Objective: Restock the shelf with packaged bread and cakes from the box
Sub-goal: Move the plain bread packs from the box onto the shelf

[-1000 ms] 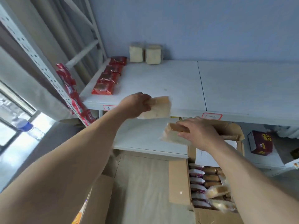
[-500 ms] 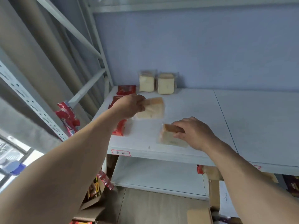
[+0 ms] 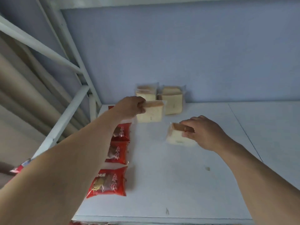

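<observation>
My left hand [image 3: 129,107] grips a clear-wrapped bread pack [image 3: 151,113] and holds it upright over the white shelf [image 3: 186,176], just in front of two bread packs [image 3: 172,101] that stand against the blue back wall. My right hand [image 3: 203,132] grips a second bread pack [image 3: 177,135] by its top edge, low over the shelf, to the right of and nearer than the first. Whether either held pack touches the shelf I cannot tell. The box is out of view.
A row of red cake packets [image 3: 110,182] lies along the shelf's left side, partly under my left forearm. White metal uprights and braces [image 3: 71,51] frame the left. The shelf's right half [image 3: 267,135] is bare white board.
Both hands have carried their bread packs up from below the shelf edge and farther back over the shelf, toward the two packs at the wall. The view has tilted upward, so the box dropped out.
</observation>
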